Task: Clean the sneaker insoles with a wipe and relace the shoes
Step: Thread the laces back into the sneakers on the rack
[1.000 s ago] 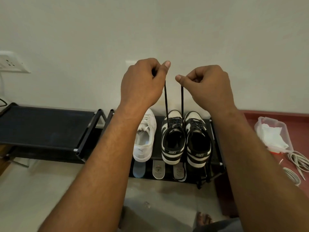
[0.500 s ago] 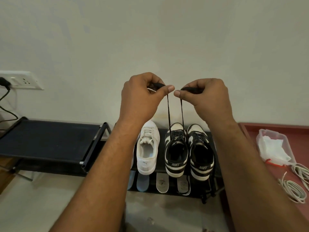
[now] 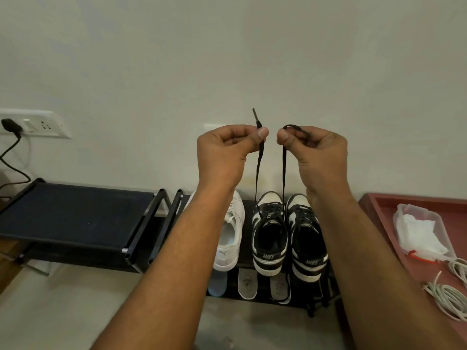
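- The left hand (image 3: pixel 222 152) is pinching one end of the black lace (image 3: pixel 258 170) between thumb and forefinger, and the stiff tip is poking up toward 11 o'clock above the knuckles.
- The right hand (image 3: pixel 318 152) is gripping the other end with its fingers curled round it, and a small loop of slack is arching over the thumb (the tip on this side is hidden in the fist).
- Both strands are running down toward 6 o'clock into the eyelets of the black-and-white sneaker (image 3: pixel 269 236), which is sitting just beside the white sneaker (image 3: pixel 230 236) on the shoe rack (image 3: pixel 75 215). Its twin (image 3: pixel 307 238) is sitting at its 3 o'clock.
- Three insoles (image 3: pixel 247 284) are peeping out below the heels, and the wipes tub (image 3: pixel 419 231) is waiting out at 4 o'clock on the red tray (image 3: pixel 379 205).
- My read is that the two ends are being evened up before the next crossing, so the relacing is looking under way but well short of finished.
- Doing this well means bringing both tips level under equal tension, pulling straight up so the shoe is not tipping off the rack, and smoothing the flat lace so no twist is getting locked under the eyelets.
- The exposed tip in the left hand is looking like the easier one to feed first. The right hand would be needing to work its tip out of the fist before threading.
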{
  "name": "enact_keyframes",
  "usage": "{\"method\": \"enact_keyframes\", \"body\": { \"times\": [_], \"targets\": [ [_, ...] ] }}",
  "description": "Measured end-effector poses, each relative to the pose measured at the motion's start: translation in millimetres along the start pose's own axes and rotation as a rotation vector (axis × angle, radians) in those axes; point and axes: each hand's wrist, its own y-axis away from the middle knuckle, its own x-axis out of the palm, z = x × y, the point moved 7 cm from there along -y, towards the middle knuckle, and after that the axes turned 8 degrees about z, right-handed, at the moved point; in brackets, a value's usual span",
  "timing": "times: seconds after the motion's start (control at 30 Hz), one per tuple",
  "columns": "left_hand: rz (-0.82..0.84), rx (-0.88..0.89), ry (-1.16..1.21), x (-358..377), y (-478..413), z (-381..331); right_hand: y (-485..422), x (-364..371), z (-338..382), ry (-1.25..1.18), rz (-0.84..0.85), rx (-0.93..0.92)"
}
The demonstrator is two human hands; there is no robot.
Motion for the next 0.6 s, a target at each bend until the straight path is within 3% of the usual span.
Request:
{"method": "enact_keyframes", "body": {
  "times": [0.27, 0.6],
  "targets": [
    [0.009, 0.171, -0.087, 14, 0, -3, 4, 19, 8, 0.096, 0.111, -0.139],
    [0.018, 0.221, -0.097, 20, -1, -3, 2, 18, 8, 0.131, 0.113, -0.149]
  ]
}}
